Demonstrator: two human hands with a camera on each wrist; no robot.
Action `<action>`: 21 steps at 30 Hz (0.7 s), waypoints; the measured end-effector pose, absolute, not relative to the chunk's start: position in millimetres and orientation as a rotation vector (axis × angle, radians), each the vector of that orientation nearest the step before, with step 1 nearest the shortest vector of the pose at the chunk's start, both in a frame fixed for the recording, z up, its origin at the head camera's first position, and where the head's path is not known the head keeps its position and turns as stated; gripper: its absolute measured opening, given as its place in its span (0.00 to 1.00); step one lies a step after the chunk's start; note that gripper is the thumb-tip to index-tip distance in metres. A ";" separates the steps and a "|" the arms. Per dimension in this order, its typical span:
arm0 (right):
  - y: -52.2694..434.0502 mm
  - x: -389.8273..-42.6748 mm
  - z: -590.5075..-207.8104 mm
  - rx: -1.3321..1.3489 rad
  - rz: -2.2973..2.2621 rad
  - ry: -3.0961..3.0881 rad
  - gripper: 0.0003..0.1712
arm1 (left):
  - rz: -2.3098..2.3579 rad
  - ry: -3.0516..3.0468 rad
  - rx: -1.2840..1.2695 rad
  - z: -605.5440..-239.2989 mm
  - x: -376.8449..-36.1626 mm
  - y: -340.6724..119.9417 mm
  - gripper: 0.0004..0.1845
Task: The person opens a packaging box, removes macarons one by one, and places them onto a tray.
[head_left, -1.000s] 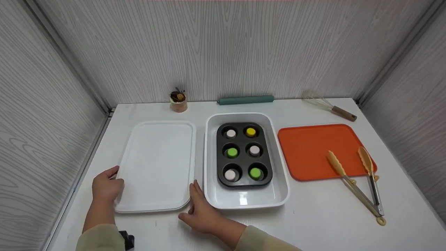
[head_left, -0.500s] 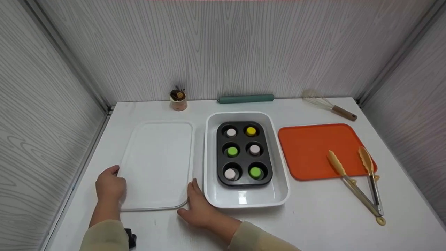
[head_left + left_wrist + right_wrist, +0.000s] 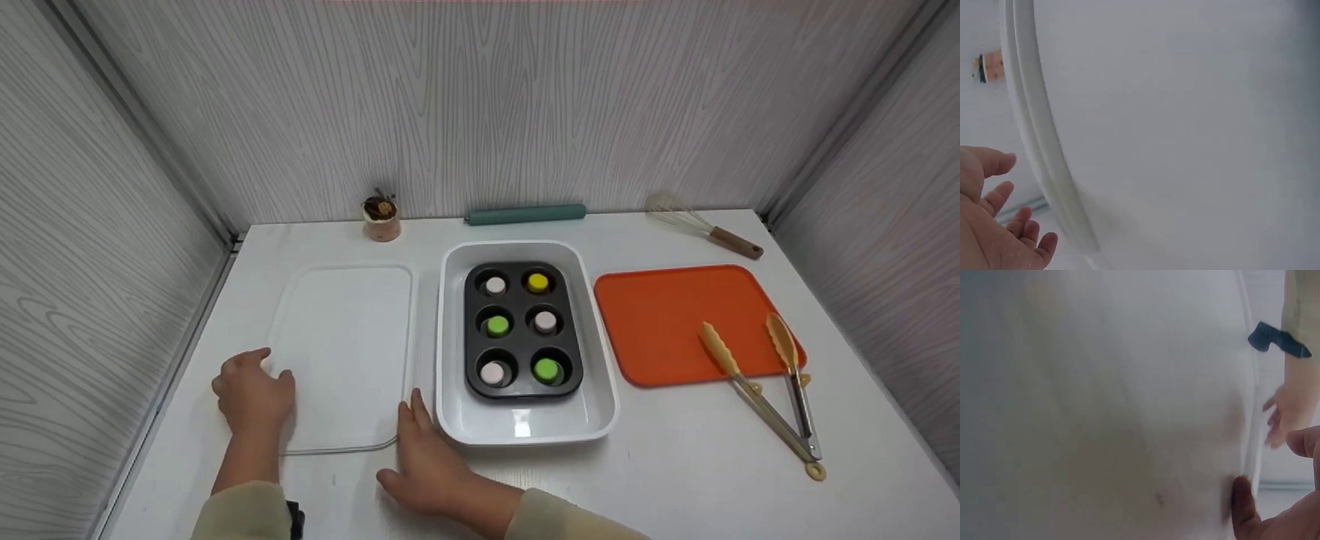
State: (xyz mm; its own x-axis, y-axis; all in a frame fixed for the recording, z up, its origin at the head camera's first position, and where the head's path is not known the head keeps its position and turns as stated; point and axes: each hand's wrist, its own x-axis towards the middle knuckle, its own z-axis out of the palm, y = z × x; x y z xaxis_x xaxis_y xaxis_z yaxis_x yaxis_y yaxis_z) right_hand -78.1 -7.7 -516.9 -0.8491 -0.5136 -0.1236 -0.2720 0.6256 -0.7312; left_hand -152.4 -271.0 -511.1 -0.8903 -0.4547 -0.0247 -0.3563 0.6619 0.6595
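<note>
Nearest of all, two hands are seen at the near end of a white rectangular lid (image 3: pixel 341 345), a flat piece with rounded corners and a raised rim, laid lengthwise on the white table (image 3: pixel 675 465). Its surface is plain and unmarked, so pale that it nearly blends into the tabletop; in the left wrist view the double ridge of its rim (image 3: pixel 1039 140) is shown curving close by. The left hand (image 3: pixel 251 390) is placed at the lid's near left corner, fingers loosely spread and relaxed, the fingertips (image 3: pixel 1027 222) just beside the rim; whether contact is made cannot be told. The right hand (image 3: pixel 420 461) is laid at the near right corner, fingers straight and together, with the thumb (image 3: pixel 1244 503) touching the edge of the lid. Nothing is gripped by either hand. Just right of the lid, a white baking dish (image 3: pixel 450 420) is set, with a dark six-cup muffin tin (image 3: pixel 521 390) inside it; a small round piece, white, green or yellow, is held in each cup. Farther right, an orange mat (image 3: pixel 660 315) is seen, with tongs (image 3: pixel 772 397) lying partly on it. At the far edge, by the wall, a small cup (image 3: pixel 381 219), a green rolling pin (image 3: pixel 525 215) and a whisk (image 3: pixel 705 229) are ranged.
</note>
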 end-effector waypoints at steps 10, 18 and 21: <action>45.4 -69.0 -446.4 -1.011 -1.141 2.686 0.34 | -1.320 -2.680 0.258 -464.4 -142.7 -185.8 0.29; 160.8 -100.1 -421.1 -1.010 -1.391 3.179 0.23 | -1.536 -2.691 -0.059 -465.7 -129.4 -128.5 0.40; 208.9 -107.4 -421.8 -0.746 -1.319 3.297 0.24 | -1.626 -2.698 -0.092 -473.7 -125.9 -119.3 0.47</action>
